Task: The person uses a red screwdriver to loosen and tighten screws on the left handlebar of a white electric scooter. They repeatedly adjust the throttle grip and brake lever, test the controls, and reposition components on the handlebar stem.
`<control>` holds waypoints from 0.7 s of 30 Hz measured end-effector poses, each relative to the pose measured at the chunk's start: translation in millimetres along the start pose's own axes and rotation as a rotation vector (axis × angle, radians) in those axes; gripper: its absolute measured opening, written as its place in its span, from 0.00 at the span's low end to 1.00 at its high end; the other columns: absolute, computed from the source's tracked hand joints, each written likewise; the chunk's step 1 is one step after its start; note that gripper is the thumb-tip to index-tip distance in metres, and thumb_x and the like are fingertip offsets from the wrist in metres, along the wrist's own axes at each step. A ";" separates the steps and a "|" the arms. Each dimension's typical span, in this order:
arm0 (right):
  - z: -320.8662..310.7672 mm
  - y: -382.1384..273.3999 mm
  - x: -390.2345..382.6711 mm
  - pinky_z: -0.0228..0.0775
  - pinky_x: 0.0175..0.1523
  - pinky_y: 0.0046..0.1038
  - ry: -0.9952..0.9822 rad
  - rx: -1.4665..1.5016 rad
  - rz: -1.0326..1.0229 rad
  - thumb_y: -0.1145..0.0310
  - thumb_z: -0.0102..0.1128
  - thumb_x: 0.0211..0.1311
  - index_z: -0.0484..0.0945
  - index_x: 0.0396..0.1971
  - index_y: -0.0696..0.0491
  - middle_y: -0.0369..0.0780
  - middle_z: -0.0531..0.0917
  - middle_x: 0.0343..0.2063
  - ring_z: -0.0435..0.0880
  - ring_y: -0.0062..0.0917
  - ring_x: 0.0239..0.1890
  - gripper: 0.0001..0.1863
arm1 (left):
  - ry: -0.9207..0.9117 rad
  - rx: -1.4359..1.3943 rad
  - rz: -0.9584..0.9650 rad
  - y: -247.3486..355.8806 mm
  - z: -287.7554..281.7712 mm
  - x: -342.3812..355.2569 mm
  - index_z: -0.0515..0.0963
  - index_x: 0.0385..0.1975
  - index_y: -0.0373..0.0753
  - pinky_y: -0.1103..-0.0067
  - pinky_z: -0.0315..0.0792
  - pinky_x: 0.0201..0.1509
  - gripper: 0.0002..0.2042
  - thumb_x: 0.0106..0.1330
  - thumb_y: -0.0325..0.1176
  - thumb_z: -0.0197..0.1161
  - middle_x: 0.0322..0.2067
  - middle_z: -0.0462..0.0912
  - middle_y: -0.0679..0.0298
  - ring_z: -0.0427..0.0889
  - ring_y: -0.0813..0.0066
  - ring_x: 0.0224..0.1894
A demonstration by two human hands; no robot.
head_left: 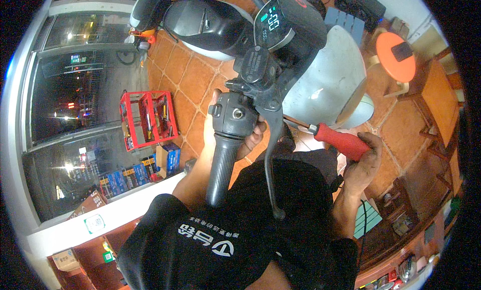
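A scooter's handlebar end stands upright before me, with a black ribbed grip [222, 167] and a switch housing [234, 114] above it. From behind, my left hand [254, 139] is closed round this housing, its fingers curling out on the right side. My right hand [363, 162] grips a screwdriver [340, 141] by its red handle. The shaft points left toward the housing and passes behind the brake lever [272, 160]; its tip is hidden. Above the housing sits the black brake fluid reservoir [258, 64].
A lit display [270, 24] and pale scooter body panel [328, 72] lie beyond. A red tool cart [149, 119] stands on the tiled floor at left, near boxes [130, 177] by the window. An orange round seat [395, 57] and wooden furniture [438, 107] are at right.
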State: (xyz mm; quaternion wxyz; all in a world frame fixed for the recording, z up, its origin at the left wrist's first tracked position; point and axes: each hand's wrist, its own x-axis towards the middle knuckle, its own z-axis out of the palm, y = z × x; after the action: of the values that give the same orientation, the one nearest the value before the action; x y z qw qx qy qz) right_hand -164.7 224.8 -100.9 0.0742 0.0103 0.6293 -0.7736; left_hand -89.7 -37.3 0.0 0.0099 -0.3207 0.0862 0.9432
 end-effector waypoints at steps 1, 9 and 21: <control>2.4 -0.7 0.3 0.66 0.49 0.29 0.006 -0.021 -0.056 0.35 0.51 0.55 0.68 0.45 0.59 0.42 0.73 0.38 0.73 0.27 0.43 0.38 | -0.005 -0.010 -0.007 0.2 0.9 -0.2 0.74 0.38 0.34 0.72 0.70 0.29 0.39 0.58 0.71 0.40 0.30 0.78 0.46 0.76 0.55 0.29; -4.1 0.9 4.6 0.66 0.49 0.28 -0.054 -0.016 0.015 0.41 0.56 0.56 0.67 0.46 0.58 0.40 0.72 0.39 0.73 0.26 0.42 0.33 | -0.041 -0.020 -0.030 1.0 -9.2 1.6 0.74 0.38 0.35 0.73 0.70 0.29 0.37 0.58 0.70 0.41 0.30 0.78 0.46 0.77 0.56 0.29; -3.0 -1.4 3.0 0.67 0.47 0.27 -0.020 0.051 0.112 0.41 0.55 0.56 0.69 0.43 0.58 0.39 0.72 0.38 0.73 0.25 0.41 0.32 | -0.267 -0.022 -0.043 -5.7 -16.6 15.3 0.75 0.39 0.37 0.77 0.72 0.33 0.32 0.61 0.65 0.47 0.32 0.78 0.56 0.74 0.65 0.34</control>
State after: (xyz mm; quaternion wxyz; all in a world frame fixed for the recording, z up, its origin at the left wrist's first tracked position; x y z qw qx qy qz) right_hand -168.0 227.7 -100.5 0.1236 0.0396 0.6070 -0.7840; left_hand -91.4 -35.1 -23.0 0.0380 -0.1940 0.0669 0.9780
